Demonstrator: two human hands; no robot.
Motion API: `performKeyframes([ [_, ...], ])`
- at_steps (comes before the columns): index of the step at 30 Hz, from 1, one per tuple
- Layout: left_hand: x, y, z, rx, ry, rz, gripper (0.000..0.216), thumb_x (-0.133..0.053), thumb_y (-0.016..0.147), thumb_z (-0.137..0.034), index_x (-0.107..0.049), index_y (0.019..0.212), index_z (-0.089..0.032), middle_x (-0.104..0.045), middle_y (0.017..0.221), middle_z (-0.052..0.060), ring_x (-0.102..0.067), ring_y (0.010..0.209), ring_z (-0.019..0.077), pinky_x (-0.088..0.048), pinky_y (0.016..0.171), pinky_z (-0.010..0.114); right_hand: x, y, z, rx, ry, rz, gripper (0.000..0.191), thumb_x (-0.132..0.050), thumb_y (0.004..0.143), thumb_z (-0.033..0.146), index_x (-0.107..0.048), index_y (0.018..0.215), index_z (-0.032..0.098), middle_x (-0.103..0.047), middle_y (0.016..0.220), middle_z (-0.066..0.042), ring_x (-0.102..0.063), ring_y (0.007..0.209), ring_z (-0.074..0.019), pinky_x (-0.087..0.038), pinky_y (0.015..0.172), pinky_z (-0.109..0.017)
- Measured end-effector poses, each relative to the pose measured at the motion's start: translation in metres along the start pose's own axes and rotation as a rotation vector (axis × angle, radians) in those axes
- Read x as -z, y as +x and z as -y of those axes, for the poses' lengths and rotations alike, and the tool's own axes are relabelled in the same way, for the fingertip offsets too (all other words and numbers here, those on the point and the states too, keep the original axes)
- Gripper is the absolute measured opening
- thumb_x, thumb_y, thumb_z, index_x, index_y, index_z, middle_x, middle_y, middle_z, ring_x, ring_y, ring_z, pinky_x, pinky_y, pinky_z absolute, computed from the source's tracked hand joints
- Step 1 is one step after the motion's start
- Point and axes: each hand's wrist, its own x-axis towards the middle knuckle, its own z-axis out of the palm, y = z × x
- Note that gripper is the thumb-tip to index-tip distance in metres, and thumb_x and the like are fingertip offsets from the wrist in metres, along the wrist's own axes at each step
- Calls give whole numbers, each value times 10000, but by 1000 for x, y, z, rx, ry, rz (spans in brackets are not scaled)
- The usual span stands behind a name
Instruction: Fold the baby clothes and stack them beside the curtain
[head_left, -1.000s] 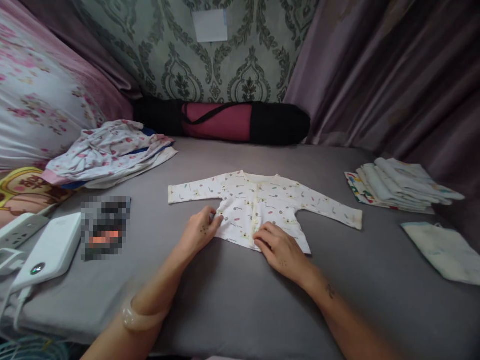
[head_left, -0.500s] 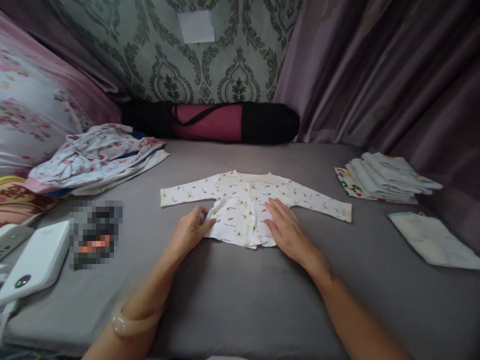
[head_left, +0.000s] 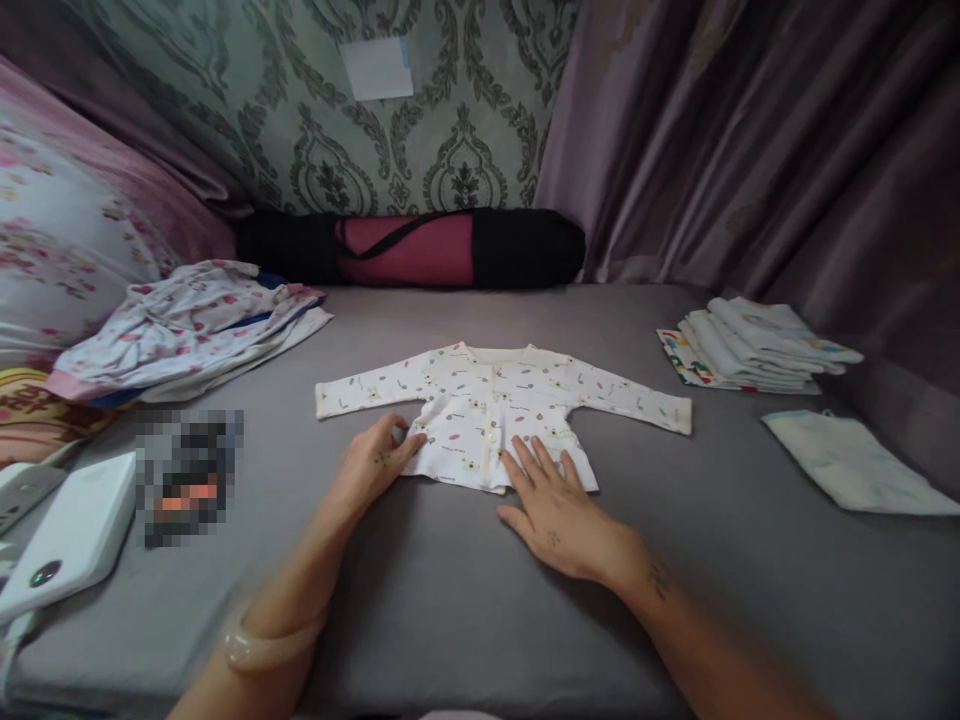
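A small white long-sleeved baby shirt (head_left: 495, 400) with a coloured print lies flat, sleeves spread, on the grey bed sheet (head_left: 480, 600). My left hand (head_left: 371, 465) rests at the shirt's lower left corner, fingers curled on the hem. My right hand (head_left: 559, 505) lies flat and spread at the lower right hem, fingertips on the fabric, holding nothing. A pale bangle (head_left: 266, 645) circles my left wrist.
A heap of unfolded floral clothes (head_left: 184, 330) lies at the left. Folded cloths (head_left: 757, 345) are stacked at the right, with one flat cloth (head_left: 847, 465) nearer. A red and black roll bag (head_left: 412, 250) lies against the wall. A white power bank (head_left: 64, 530) sits front left.
My right hand slid from the shirt's front back toward me to the lower hem, fingers spread flat. The left hand stayed at the lower left corner. The view drifted a little to the right.
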Motion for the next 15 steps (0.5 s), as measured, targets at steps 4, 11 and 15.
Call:
performKeyframes([
  [4, 1, 7, -16, -118, 74, -199, 334, -504, 865, -491, -606, 945, -183, -601, 799, 59, -565, 767, 199, -404, 677, 287, 17, -20, 6, 130, 100, 22, 571, -492, 904, 399, -414, 1424, 175, -319, 1508, -135, -260, 1390, -346, -262, 1095, -534],
  [11, -18, 46, -116, -700, -107, 191, 192, -473, 888, -226, -653, 897, -161, -649, 833, 54, -574, 743, 148, -434, 691, 254, 49, -14, -31, -218, 78, -191, 277, -411, 948, 330, -667, 950, 224, -719, 898, -91, -667, 818, -236, -424, 661, -310],
  [15, -52, 74, -173, -815, -92, 312, 160, -536, 845, -188, -680, 903, -151, -681, 854, 50, -604, 755, 146, -447, 704, 242, 45, -5, -60, -476, -36, -155, 190, -491, 898, 270, -652, 887, 169, -700, 889, -157, -658, 827, -272, -370, 624, -314],
])
